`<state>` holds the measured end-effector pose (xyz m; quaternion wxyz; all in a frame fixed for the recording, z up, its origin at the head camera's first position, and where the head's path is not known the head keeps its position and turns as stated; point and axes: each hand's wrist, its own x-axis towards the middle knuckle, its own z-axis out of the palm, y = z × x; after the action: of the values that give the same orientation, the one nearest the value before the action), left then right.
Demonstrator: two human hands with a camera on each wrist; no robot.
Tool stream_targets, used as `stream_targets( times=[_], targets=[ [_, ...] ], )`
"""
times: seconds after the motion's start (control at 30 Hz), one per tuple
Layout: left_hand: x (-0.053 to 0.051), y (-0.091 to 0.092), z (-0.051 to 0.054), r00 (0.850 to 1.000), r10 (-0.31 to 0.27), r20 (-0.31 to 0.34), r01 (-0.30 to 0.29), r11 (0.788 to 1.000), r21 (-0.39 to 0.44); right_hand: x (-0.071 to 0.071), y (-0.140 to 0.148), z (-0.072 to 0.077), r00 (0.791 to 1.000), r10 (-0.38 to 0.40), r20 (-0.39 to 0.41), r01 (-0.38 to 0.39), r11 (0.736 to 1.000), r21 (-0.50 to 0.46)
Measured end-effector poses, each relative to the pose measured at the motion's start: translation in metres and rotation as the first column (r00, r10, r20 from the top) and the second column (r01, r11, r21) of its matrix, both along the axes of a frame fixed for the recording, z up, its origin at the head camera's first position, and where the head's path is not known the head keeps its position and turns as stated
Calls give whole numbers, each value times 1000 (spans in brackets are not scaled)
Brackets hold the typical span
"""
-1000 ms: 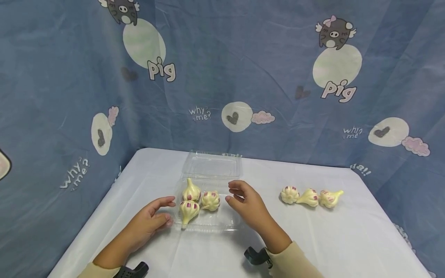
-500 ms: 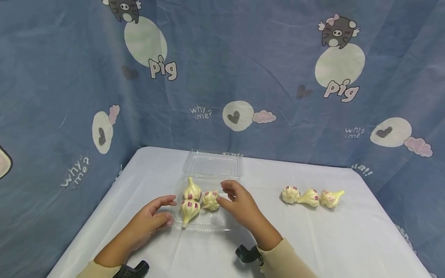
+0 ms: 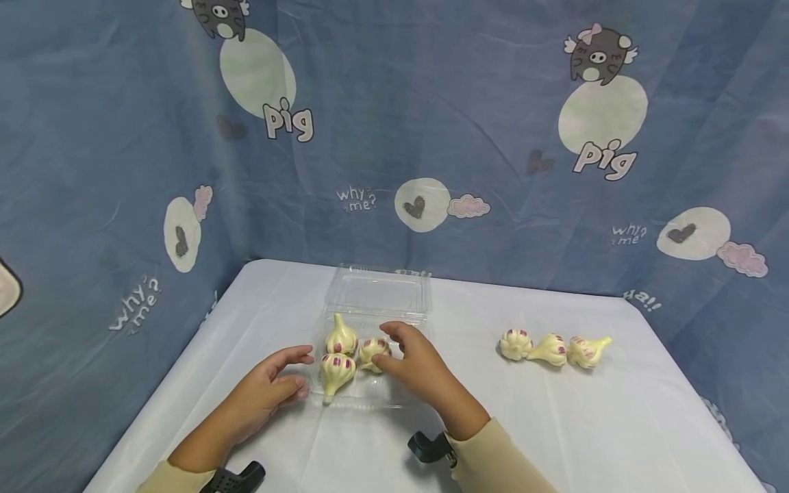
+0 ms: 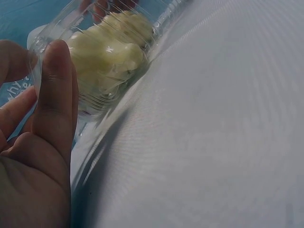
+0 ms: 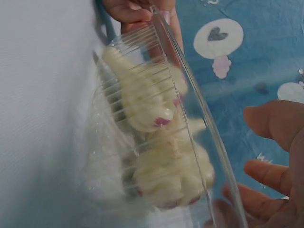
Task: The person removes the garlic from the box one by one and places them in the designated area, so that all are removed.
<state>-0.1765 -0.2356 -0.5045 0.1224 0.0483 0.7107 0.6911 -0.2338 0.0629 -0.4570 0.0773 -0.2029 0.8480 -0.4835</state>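
Observation:
An open clear plastic clamshell box [image 3: 385, 394] lies on the table with its lid [image 3: 376, 291] folded back. Three cream garlic bulbs with purple marks sit in its left and middle part: one at the back [image 3: 341, 339], one in front [image 3: 336, 373] and one to the right [image 3: 372, 352]. My left hand [image 3: 265, 390] holds the box's left rim; in the left wrist view the clear edge runs between thumb [image 4: 57, 71] and fingers. Over the box's right side is my right hand [image 3: 419, 363], fingers spread and apart, its thumb beside the right-hand bulb. Nothing is in its grasp.
On the white table [image 3: 524, 424], right of the box, more garlic bulbs lie in a row: a left one [image 3: 515, 344], a middle one [image 3: 548, 350] and a right one [image 3: 587, 352]. A blue printed curtain [image 3: 493, 137] stands behind and at the sides.
My right hand has moved left over the box, from its right edge to beside the right-hand garlic bulb. My left hand and the bulbs have stayed in place.

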Motion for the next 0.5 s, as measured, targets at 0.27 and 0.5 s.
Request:
stream_targets(
  times=[0.27, 0.5],
  targets=[
    [1, 1, 0, 1000, -3, -8, 3, 1000, 4, -1, -10, -1, 999, -11, -51, 18, 991, 133],
    [1, 0, 0, 1000, -2, -1, 2, 1000, -3, -3, -17, -4, 998, -14, -65, 22, 991, 134]
  ],
)
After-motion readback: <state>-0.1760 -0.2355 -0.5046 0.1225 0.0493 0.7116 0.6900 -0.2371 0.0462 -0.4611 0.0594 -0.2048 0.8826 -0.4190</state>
